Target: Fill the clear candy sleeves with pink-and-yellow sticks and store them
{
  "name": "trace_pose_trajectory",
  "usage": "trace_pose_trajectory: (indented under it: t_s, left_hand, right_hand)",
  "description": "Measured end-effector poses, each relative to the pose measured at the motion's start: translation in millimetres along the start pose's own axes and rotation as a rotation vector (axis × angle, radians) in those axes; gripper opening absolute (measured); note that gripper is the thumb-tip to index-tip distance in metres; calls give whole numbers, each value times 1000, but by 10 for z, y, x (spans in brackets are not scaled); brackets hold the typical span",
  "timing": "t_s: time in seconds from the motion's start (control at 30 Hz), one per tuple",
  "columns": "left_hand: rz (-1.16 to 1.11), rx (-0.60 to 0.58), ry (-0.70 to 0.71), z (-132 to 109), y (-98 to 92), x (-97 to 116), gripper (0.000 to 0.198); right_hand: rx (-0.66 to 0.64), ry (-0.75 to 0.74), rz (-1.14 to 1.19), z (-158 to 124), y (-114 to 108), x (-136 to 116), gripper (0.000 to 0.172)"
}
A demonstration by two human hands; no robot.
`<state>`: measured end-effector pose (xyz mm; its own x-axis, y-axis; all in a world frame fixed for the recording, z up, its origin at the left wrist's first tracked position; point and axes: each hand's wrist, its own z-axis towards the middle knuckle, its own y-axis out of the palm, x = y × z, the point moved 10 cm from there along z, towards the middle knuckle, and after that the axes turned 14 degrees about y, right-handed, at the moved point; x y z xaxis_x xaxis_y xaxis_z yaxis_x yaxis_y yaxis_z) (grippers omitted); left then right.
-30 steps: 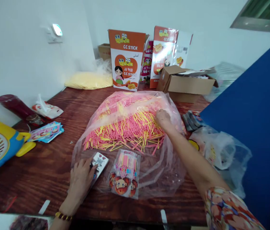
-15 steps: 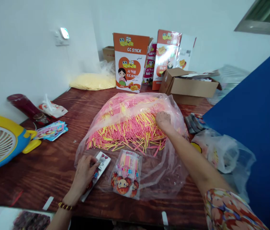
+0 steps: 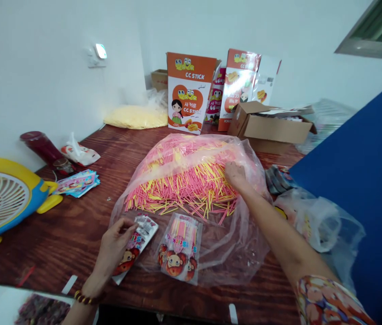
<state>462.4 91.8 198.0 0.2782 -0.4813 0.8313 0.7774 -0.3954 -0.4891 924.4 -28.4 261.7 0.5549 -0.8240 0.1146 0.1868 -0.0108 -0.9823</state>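
Note:
A big clear plastic bag (image 3: 225, 266) lies spread on the table, heaped with thin pink and yellow sticks (image 3: 180, 187). My right hand (image 3: 235, 175) is at the right side of the heap, fingers curled in among the sticks and fingertips hidden. At front left is a stack of flat printed pouches (image 3: 130, 259) with a cartoon face. My left hand (image 3: 116, 241) is over its left edge, thumb and forefinger pinched at the upper part of the top pouch. Beside the stack, a clear-topped pouch filled with sticks (image 3: 179, 248) lies flat on the bag.
A yellow-blue fan (image 3: 4, 198), blue printed packets (image 3: 77, 183), a tissue pack (image 3: 81, 153) and a dark red bottle (image 3: 42, 146) are on the left. Behind stand a CC Stick carton (image 3: 191, 95) and an open cardboard box (image 3: 275, 131). A blue panel (image 3: 367, 180) borders the right.
My left hand has drawn back slightly to the left, uncovering more of the top pouch's print. My right hand stays at the sticks. The whole view has shifted a little.

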Motion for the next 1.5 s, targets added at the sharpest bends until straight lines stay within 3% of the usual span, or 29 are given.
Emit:
trace_pose_trajectory:
  t_s: [0.17, 0.33, 0.5, 0.57, 0.7, 0.83, 1.13, 1.3, 1.5]
  left_hand:
    - [-245, 31, -50, -16, 41, 99, 31]
    - [-433, 30, -110, -36, 172, 233, 30]
    - [-560, 63, -196, -100, 251, 255, 32]
    - [-586, 79, -236, -144, 255, 224, 34]
    - [-623, 77, -319, -219, 287, 165, 38]
    - [-636, 93, -354, -239, 317, 140, 40]
    - [-688, 135, -395, -264, 357, 107, 41]
    - [-689, 144, -389, -251, 357, 109, 39]
    - [-684, 128, -375, -246, 380, 118, 38]
  right_hand:
    - [-61, 26, 71, 22, -72, 86, 28]
    - [-157, 64, 530, -187, -97, 135, 8]
    - [-431, 86, 1461, -870, 367, -34, 24]
    - [-416, 134, 1638, -1161, 584, -43, 27]
    - [-289, 179, 1617, -1570, 869, 8, 23]
    - [-309, 175, 1493, -1702, 994, 2, 22]
    - [-278, 174, 1509, -1789, 829, 46, 14]
    - [-312, 206, 1582, -1829, 899, 38, 24]
    - [-307, 190, 1636, -1804, 883, 15, 18]
